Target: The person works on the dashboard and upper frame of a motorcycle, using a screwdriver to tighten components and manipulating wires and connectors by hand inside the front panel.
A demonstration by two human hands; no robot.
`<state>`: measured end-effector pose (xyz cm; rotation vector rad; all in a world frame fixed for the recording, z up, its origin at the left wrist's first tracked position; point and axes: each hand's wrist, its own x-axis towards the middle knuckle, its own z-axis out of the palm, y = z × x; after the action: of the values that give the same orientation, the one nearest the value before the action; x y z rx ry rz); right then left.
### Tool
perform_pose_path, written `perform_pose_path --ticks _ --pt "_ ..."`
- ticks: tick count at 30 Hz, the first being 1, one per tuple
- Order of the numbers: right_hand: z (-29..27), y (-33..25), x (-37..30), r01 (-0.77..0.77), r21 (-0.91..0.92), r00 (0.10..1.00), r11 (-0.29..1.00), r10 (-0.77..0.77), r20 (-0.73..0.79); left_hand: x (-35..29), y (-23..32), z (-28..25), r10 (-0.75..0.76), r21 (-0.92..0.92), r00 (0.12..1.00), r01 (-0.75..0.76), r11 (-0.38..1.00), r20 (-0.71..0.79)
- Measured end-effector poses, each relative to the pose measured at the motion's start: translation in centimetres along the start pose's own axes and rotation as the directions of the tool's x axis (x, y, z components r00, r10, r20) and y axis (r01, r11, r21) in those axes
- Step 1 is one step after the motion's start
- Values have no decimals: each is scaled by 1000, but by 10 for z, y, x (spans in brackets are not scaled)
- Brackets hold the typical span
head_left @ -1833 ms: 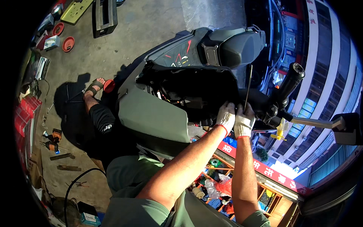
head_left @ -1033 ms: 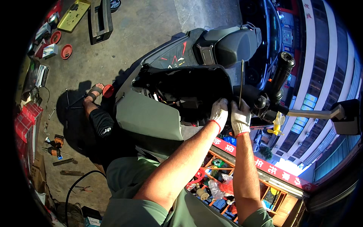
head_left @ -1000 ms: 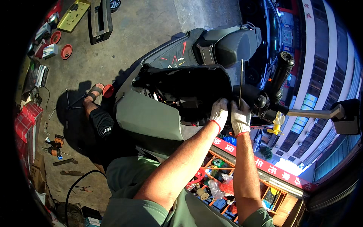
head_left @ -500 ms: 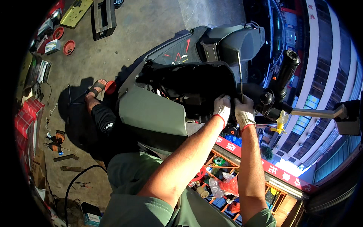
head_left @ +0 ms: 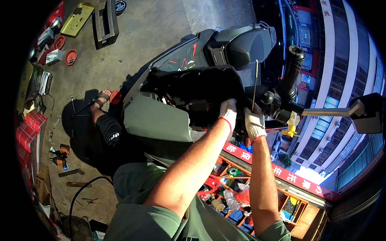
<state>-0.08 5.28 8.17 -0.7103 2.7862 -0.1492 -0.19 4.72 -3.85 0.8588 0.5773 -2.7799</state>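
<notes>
A grey-green motor scooter point(head_left: 157, 120) stands before me with its front body opened, showing a dark cavity with wires and parts inside. My left hand point(head_left: 228, 109), in a white glove with a red cuff, reaches to the right-hand edge of this cavity; its fingertips are lost in shadow. Beside it, my gloved right hand point(head_left: 254, 122) is closed around the lower end of a long thin metal rod point(head_left: 255, 82), which points up and away toward the seat. Whatever the rod's lower end meets is hidden by the hand. Just right of that hand is the handlebar point(head_left: 290, 78).
A mirror point(head_left: 366, 114) on a metal stem juts out right. Below the arms lies an orange rack point(head_left: 225, 176) of bags and parts. On the floor at left are a cordless drill point(head_left: 60, 158), red dishes point(head_left: 70, 57) and a yellow tray point(head_left: 78, 19). Another person's sandalled foot point(head_left: 102, 98) is near the scooter.
The rod has swung from leaning left at its top to leaning slightly right, still in my right hand. My left hand stays at the cavity's edge. The whole view has shifted a little.
</notes>
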Motion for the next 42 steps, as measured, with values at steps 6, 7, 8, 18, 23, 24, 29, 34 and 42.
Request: perform_pose_path --ticks 6,7,8,18,23,24,29,34,42 --pt "-13 -25 0 -235 136 951 962 199 237 -9 5 -1 -19 130 999 12 991 48" --pt "-15 -19 0 -263 132 942 956 225 247 -20 4 4 57 169 996 -69 983 74" --pt "-16 -21 1 -276 123 935 953 237 264 -20 4 3 58 169 995 -71 983 82" --pt "-6 25 12 -40 2 971 999 39 238 -10 8 -7 285 321 938 -337 885 200" --pt "5 87 21 327 -145 932 934 -294 211 -14 11 -3 276 576 942 -337 745 194" --pt "10 86 20 324 -112 937 940 -302 176 -14 13 1 251 512 956 -294 807 152" --pt "24 46 7 -169 315 982 934 133 132 -51 31 3 27 251 994 -54 966 109" --pt "28 89 10 201 -29 976 979 -198 92 -86 34 25 4 271 999 -14 963 38" --pt "35 47 -12 362 -771 888 524 -445 115 -72 32 7 228 562 951 -307 768 208"
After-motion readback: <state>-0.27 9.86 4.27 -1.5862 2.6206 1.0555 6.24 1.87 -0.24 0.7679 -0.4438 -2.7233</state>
